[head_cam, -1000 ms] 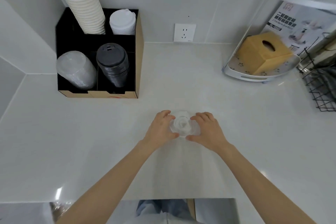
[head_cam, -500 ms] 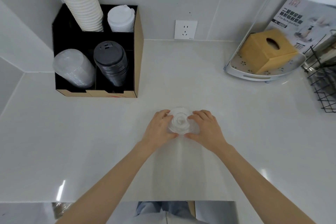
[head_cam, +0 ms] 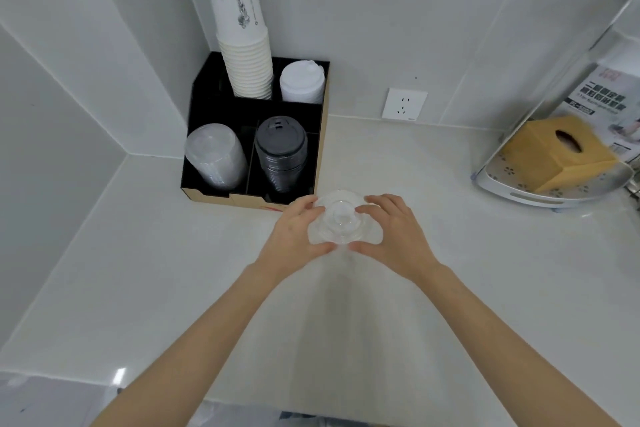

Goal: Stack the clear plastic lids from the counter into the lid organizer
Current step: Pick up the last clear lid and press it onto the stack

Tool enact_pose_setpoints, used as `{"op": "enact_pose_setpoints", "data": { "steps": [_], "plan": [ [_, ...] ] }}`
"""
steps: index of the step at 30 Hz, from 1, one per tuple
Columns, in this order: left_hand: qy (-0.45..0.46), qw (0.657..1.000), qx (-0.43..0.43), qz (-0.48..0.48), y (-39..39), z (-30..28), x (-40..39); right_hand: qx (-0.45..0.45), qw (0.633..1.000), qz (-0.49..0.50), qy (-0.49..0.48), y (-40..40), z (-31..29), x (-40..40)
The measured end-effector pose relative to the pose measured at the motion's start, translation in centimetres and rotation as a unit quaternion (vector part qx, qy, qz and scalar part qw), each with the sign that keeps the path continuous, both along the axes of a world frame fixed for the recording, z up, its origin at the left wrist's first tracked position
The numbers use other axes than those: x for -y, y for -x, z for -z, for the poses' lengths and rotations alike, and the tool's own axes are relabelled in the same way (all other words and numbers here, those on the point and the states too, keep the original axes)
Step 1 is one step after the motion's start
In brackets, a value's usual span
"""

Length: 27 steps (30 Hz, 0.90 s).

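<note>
A stack of clear lids (head_cam: pixel 341 218) is being gripped from both sides by the left hand (head_cam: pixel 298 232) and right hand (head_cam: pixel 394 236), above the counter (head_cam: pixel 485 270), just at five o'clock from the lid organizer (head_cam: pixel 254 132)

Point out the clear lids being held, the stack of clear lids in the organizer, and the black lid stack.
clear lids (head_cam: pixel 341 220), head view, on the raised dome centre.
clear lid stack (head_cam: pixel 214 156), head view, on the stack's ribbed side.
black lid stack (head_cam: pixel 281 140), head view, on the top lid's face.
</note>
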<state>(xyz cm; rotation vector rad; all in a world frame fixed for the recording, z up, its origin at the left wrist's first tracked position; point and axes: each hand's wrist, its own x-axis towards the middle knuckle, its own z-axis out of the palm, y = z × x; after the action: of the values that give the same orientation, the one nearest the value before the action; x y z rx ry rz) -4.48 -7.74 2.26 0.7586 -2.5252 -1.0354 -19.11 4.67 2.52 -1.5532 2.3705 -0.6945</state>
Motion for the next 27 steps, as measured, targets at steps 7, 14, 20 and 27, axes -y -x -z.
{"op": "enact_pose_setpoints", "data": {
  "steps": [7,14,20,27],
  "plan": [
    [0.026,0.999,-0.015,-0.04,-4.4,-1.1,4.0,-0.005,0.998,-0.049,0.027,-3.3,-1.4,5.4],
    [0.088,0.989,-0.082,-0.081,-8.4,-1.0,8.4,0.042,0.994,-0.08,0.059,-6.0,-2.5,10.1],
    [0.134,0.982,-0.088,-0.104,-9.5,-2.4,10.8,0.247,0.967,-0.058,0.011,-7.3,-3.7,12.0],
    [-0.209,0.969,-0.033,-0.126,-9.9,-4.1,12.3,0.297,0.954,-0.037,-0.007,-7.4,-3.8,12.7]
  ]
}}
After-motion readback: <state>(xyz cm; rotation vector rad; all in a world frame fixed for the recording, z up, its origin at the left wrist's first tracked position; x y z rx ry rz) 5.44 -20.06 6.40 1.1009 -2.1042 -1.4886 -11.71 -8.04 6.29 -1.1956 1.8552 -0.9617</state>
